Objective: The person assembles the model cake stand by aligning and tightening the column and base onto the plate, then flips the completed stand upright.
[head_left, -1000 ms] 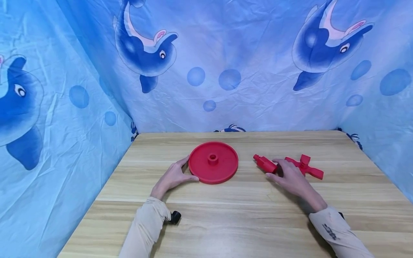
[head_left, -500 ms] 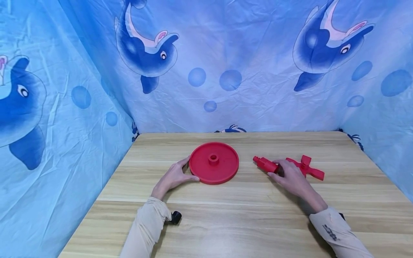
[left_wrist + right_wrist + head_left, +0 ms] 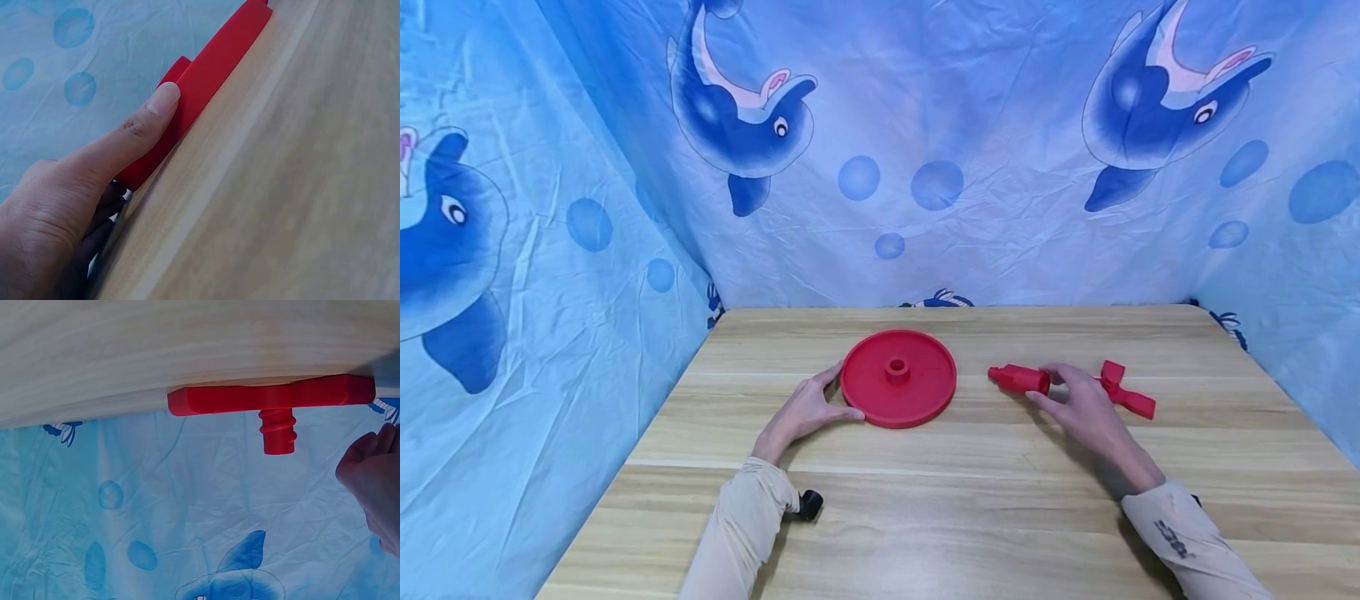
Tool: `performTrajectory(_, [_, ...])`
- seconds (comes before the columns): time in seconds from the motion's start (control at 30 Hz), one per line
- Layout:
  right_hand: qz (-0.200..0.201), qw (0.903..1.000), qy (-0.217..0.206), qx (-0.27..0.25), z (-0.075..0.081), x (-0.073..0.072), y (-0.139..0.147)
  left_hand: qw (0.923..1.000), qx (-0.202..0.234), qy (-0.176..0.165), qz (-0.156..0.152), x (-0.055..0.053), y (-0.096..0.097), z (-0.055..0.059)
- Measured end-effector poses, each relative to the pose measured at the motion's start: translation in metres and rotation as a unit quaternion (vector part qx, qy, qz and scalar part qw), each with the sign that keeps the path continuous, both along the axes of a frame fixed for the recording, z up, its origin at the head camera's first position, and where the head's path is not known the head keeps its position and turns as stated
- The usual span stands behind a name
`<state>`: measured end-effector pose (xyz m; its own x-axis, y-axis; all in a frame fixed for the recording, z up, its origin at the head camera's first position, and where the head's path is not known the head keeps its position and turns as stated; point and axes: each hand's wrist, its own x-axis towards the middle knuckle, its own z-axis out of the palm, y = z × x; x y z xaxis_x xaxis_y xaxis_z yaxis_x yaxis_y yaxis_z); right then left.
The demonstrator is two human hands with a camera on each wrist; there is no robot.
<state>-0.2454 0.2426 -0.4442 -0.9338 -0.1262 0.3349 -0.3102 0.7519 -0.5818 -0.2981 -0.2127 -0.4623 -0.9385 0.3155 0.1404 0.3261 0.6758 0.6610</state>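
Note:
A round red disc (image 3: 925, 392) with a raised rim and a hollow hub at its centre lies flat on the table. My left hand (image 3: 803, 417) grips its left edge, thumb pressed on the near rim in the left wrist view. To the right, my right hand (image 3: 1086, 412) pinches the thick end of a red post with a stepped, narrower tip (image 3: 1018, 378); the tip points left, towards the disc. Behind that hand, partly covered by it, rests a red cross-shaped base (image 3: 1131, 402). The right wrist view shows the base's threaded stub (image 3: 277, 431).
The wooden table (image 3: 940, 517) ends at a far edge against blue hanging cloth (image 3: 985, 267) printed with dolphins and bubbles. More of this cloth closes off both sides. A small black device (image 3: 809, 505) sits at the left cuff.
The post has turned so that it lies nearly level across the view, and it appears slightly raised. My right hand has shifted a little right. The left hand and disc stay put.

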Motion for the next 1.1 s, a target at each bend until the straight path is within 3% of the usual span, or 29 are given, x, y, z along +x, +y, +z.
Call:
performTrajectory(0.47, [-0.001, 0.9998, 0.01, -0.017, 0.015, -0.004, -0.005, 1.0, 0.005, -0.004, 0.002, 0.002, 0.001, 0.003])
performTrajectory(0.77, [0.023, 0.9979, 0.048, -0.038, 0.022, -0.012, -0.019, 0.9999, 0.009, -0.008, 0.0, 0.001, -0.001, 0.001])
performTrajectory(1.1, [0.026, 0.998, 0.017, -0.055, 0.029, -0.015, -0.04, 0.9999, 0.013, -0.006, -0.004, -0.001, -0.002, 0.0])
